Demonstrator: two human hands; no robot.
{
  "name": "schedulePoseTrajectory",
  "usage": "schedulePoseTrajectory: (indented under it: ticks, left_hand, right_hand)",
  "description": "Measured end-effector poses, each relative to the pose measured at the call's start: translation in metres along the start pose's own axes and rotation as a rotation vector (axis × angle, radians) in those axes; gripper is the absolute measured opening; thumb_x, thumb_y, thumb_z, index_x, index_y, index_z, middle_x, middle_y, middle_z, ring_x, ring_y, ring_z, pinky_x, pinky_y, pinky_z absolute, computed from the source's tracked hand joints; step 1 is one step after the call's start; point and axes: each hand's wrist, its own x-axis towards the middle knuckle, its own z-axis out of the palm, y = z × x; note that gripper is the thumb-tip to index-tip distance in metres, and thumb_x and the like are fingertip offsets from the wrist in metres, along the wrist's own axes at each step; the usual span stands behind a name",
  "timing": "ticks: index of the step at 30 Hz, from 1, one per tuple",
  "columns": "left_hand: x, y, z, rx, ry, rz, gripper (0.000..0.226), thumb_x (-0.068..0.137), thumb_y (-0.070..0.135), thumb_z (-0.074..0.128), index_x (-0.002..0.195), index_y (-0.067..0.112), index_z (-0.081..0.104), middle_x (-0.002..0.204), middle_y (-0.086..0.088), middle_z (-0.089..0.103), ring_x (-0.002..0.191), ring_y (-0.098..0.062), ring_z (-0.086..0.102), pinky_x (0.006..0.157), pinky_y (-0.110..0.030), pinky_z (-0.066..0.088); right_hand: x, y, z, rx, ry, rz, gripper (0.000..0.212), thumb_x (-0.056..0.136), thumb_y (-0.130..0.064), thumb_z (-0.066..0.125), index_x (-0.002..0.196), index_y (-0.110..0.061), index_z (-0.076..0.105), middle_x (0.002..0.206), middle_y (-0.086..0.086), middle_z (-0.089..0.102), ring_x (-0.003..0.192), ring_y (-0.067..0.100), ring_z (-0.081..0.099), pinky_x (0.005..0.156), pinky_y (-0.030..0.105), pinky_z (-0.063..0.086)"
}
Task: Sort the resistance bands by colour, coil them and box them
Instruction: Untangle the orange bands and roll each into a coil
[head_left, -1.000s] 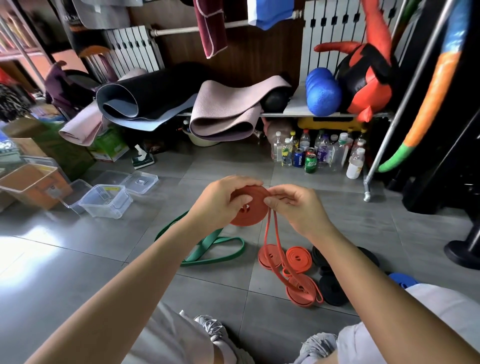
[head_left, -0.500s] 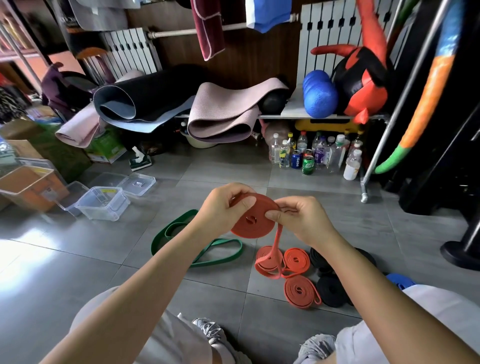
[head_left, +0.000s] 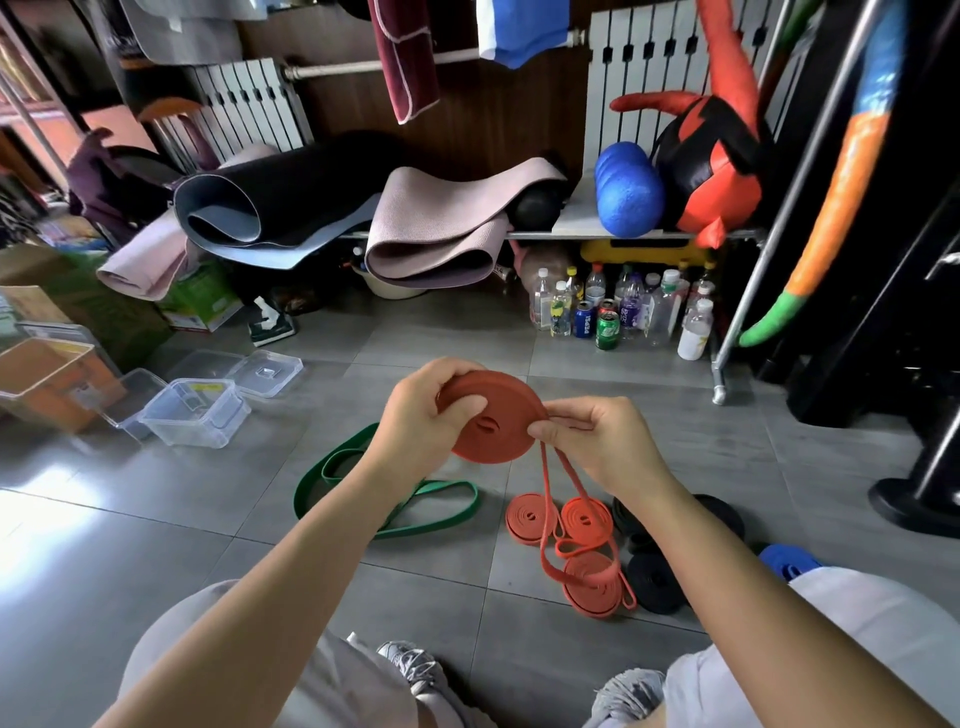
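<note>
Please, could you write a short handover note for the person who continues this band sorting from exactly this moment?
Left hand grips the part-wound orange coil; right hand pinches its band at the coil's edge, the loose tail hangs to the floor.
Done: three orange coils, black coils and one blue coil lie on the floor.
Left: finish this coil, coil the green band, then fill the clear boxes; no bands visible in them.

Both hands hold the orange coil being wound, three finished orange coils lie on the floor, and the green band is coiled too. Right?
Not quite. In the head view the green band lies loose in long loops, not coiled. The left hand and right hand do hold the orange coil, and three finished orange coils lie on the floor.
</note>
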Motion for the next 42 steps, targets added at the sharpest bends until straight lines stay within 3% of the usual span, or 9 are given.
schedulePoseTrajectory:
  ticks: [7, 11, 15, 21, 24, 28, 33, 36, 42]
  left_hand:
    - [-0.008, -0.006, 0.006, -0.262, 0.022, -0.059, 0.027, 0.077, 0.011, 0.063, 0.093, 0.033, 0.061, 0.096, 0.0, 0.066, 0.094, -0.024, 0.063, 0.089, -0.049, 0.051]
    - [-0.007, -0.008, 0.001, 0.208, -0.107, 0.101, 0.039, 0.084, 0.012, 0.064, 0.117, 0.031, 0.055, 0.109, 0.011, 0.056, 0.098, -0.009, 0.055, 0.091, -0.038, 0.049]
    - [-0.004, -0.007, -0.003, 0.505, -0.273, 0.35, 0.046, 0.085, 0.018, 0.054, 0.123, 0.042, 0.045, 0.116, 0.009, 0.055, 0.102, -0.015, 0.056, 0.082, -0.034, 0.051]
    - [-0.004, -0.015, -0.007, 0.273, -0.206, 0.258, 0.039, 0.083, 0.014, 0.053, 0.117, 0.031, 0.062, 0.096, 0.019, 0.057, 0.092, 0.0, 0.052, 0.083, -0.007, 0.038]
    - [-0.004, -0.015, -0.01, 0.074, -0.09, 0.158, 0.047, 0.084, 0.007, 0.06, 0.105, 0.05, 0.058, 0.105, 0.022, 0.06, 0.099, -0.001, 0.056, 0.089, -0.014, 0.042]
    - [-0.006, -0.011, -0.005, -0.091, -0.029, 0.122, 0.045, 0.08, 0.008, 0.061, 0.105, 0.046, 0.057, 0.108, 0.019, 0.063, 0.103, -0.005, 0.059, 0.093, -0.023, 0.045]
    - [-0.005, -0.003, -0.011, 0.269, -0.133, 0.18, 0.039, 0.083, 0.012, 0.065, 0.115, 0.032, 0.054, 0.109, 0.018, 0.053, 0.097, -0.004, 0.052, 0.089, -0.029, 0.046]
    - [-0.002, 0.003, -0.011, 0.437, -0.239, 0.32, 0.046, 0.085, 0.015, 0.06, 0.125, 0.037, 0.05, 0.117, 0.014, 0.053, 0.101, -0.007, 0.053, 0.086, -0.028, 0.047]
    - [0.0, 0.001, -0.011, 0.205, -0.213, 0.236, 0.045, 0.085, -0.002, 0.058, 0.113, 0.033, 0.063, 0.103, 0.03, 0.055, 0.099, 0.003, 0.052, 0.092, -0.013, 0.04]
  right_hand:
    - [-0.004, 0.001, 0.0, 0.036, 0.009, -0.023, 0.025, 0.076, -0.006, 0.074, 0.083, -0.03, 0.07, 0.077, -0.013, 0.072, 0.08, 0.008, 0.07, 0.078, 0.022, 0.054]
    - [-0.003, 0.001, -0.001, -0.052, -0.038, -0.016, 0.029, 0.077, -0.007, 0.074, 0.081, -0.036, 0.069, 0.077, -0.012, 0.073, 0.078, 0.009, 0.07, 0.079, 0.029, 0.055]
    - [-0.004, -0.002, 0.006, -0.146, -0.07, -0.032, 0.029, 0.078, -0.011, 0.074, 0.073, -0.039, 0.068, 0.075, -0.014, 0.072, 0.075, 0.005, 0.069, 0.079, 0.03, 0.056]
    - [-0.005, -0.007, 0.003, -0.062, -0.083, -0.034, 0.03, 0.076, -0.009, 0.075, 0.08, -0.038, 0.067, 0.074, -0.016, 0.072, 0.076, 0.005, 0.069, 0.076, 0.023, 0.055]
    - [-0.007, -0.004, 0.001, -0.001, -0.072, -0.024, 0.034, 0.075, -0.004, 0.074, 0.079, -0.037, 0.068, 0.074, -0.017, 0.072, 0.077, 0.005, 0.07, 0.077, 0.022, 0.055]
    - [-0.005, -0.003, -0.001, 0.047, -0.027, -0.027, 0.032, 0.075, -0.002, 0.073, 0.078, -0.034, 0.069, 0.073, -0.016, 0.072, 0.075, 0.004, 0.069, 0.078, 0.022, 0.054]
    - [-0.003, -0.006, 0.0, -0.021, -0.077, -0.023, 0.032, 0.076, -0.002, 0.073, 0.077, -0.034, 0.067, 0.069, -0.019, 0.071, 0.07, 0.001, 0.068, 0.07, 0.016, 0.053]
    - [-0.001, -0.008, 0.004, -0.097, -0.095, -0.045, 0.027, 0.076, -0.007, 0.075, 0.08, -0.033, 0.069, 0.076, -0.014, 0.072, 0.075, 0.004, 0.069, 0.076, 0.02, 0.055]
    - [0.002, -0.011, 0.003, -0.004, -0.088, -0.054, 0.03, 0.076, -0.005, 0.074, 0.083, -0.033, 0.069, 0.077, -0.013, 0.073, 0.077, 0.005, 0.069, 0.078, 0.02, 0.054]
